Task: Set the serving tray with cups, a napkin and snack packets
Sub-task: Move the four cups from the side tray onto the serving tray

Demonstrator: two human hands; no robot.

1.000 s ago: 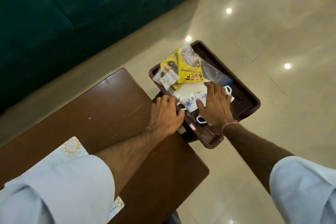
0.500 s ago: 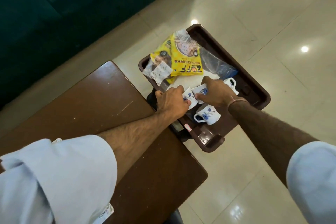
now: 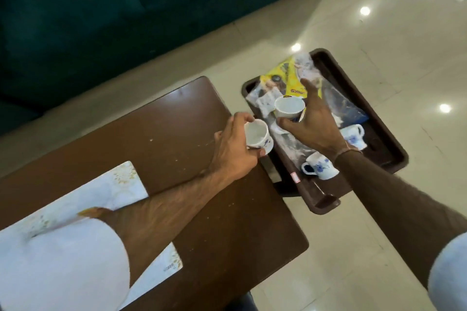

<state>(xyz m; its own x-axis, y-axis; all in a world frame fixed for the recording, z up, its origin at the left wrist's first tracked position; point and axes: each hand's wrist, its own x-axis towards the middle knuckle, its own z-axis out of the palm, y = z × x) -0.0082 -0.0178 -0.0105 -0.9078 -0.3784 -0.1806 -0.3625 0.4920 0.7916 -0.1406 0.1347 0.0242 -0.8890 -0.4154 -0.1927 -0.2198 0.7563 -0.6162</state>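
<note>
A dark brown serving tray [image 3: 389,144] sits to the right of the wooden table. My left hand [image 3: 232,154] grips a white cup with blue flowers [image 3: 256,134], held upright over the table's right edge. My right hand [image 3: 313,124] holds a second white cup [image 3: 288,106] upright above the tray. Two more flowered cups lie on the tray, one [image 3: 319,169] near the front rim and one [image 3: 352,135] behind my right wrist. Yellow snack packets [image 3: 290,78] and a clear bag [image 3: 338,103] rest at the tray's far end. A white napkin [image 3: 290,144] lies under the hands, partly hidden.
The brown wooden table [image 3: 156,139] carries a white patterned mat [image 3: 111,184] at its near left, partly under my left sleeve. A dark green sofa [image 3: 101,20] runs along the back. Glossy cream floor tiles [image 3: 379,247] surround the tray.
Both hands have lifted a cup each off the tray. My left hand moved its cup left over the table edge; my right hand raised its cup above the napkin.
</note>
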